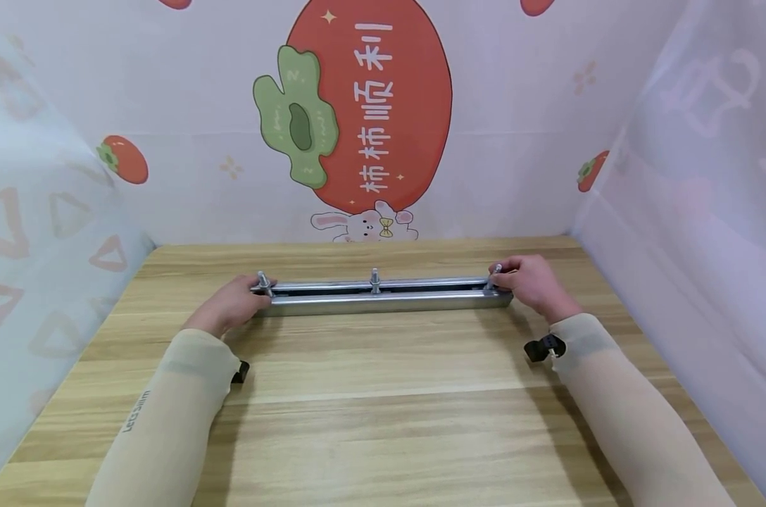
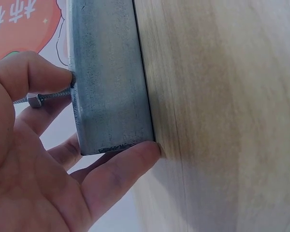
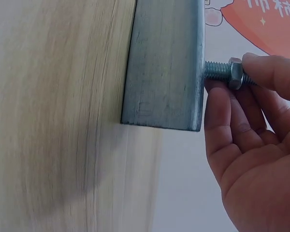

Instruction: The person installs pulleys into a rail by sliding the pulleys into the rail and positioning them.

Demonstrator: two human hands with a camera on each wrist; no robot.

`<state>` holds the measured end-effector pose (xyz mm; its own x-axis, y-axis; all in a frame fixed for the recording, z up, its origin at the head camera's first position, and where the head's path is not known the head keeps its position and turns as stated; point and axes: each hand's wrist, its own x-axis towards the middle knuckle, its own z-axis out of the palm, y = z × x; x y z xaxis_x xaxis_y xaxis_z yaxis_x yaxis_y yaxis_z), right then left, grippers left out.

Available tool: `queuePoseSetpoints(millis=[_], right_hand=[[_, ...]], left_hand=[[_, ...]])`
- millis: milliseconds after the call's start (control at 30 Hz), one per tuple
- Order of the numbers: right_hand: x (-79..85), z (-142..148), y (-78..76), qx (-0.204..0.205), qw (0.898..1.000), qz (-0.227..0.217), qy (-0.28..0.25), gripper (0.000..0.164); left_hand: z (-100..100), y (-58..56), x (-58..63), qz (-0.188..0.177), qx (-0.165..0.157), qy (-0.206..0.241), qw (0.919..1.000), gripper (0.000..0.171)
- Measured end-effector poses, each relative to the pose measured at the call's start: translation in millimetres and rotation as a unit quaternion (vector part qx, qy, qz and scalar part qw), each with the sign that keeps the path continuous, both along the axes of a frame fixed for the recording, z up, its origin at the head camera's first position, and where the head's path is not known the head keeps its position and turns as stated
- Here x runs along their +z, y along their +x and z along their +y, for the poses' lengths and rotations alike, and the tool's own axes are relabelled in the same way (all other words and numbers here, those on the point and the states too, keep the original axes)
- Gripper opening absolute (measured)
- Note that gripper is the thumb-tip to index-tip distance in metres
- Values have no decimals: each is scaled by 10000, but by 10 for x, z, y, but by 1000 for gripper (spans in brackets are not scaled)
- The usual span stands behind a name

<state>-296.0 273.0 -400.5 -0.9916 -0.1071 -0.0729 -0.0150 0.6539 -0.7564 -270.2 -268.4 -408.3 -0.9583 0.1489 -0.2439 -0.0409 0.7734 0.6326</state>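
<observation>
A long slotted metal channel (image 1: 383, 304) lies across the far part of the wooden table, its slot facing up. Three threaded bolts with nuts stand out of the slot: a left bolt (image 1: 265, 283), a middle bolt (image 1: 375, 280) and a right bolt (image 1: 495, 274). My left hand (image 1: 229, 307) grips the channel's left end; in the left wrist view the thumb presses its upper edge and a finger touches the lower corner. At the other end, my right hand (image 1: 536, 285) pinches the right bolt at its nut (image 3: 236, 74), with fingers behind the thread.
The wooden table (image 1: 383, 415) extends toward me in front of the channel. Behind it stands a printed curtain (image 1: 497, 176) with a large persimmon picture, and pale curtains hang at both sides. Black straps (image 1: 543, 348) sit at the wrists, below light sleeves.
</observation>
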Motion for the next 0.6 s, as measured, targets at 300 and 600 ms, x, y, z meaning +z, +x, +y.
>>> queuePoseSetpoints(millis=[300, 600], right_hand=[[-11, -24, 10, -3, 10000, 73, 16, 26], [-27, -23, 3, 20, 9999, 101, 35, 26]], left_hand=[[-1, 11, -4, 0, 33, -54, 10000, 53], [6, 10, 11, -52, 15, 5, 10000, 53]])
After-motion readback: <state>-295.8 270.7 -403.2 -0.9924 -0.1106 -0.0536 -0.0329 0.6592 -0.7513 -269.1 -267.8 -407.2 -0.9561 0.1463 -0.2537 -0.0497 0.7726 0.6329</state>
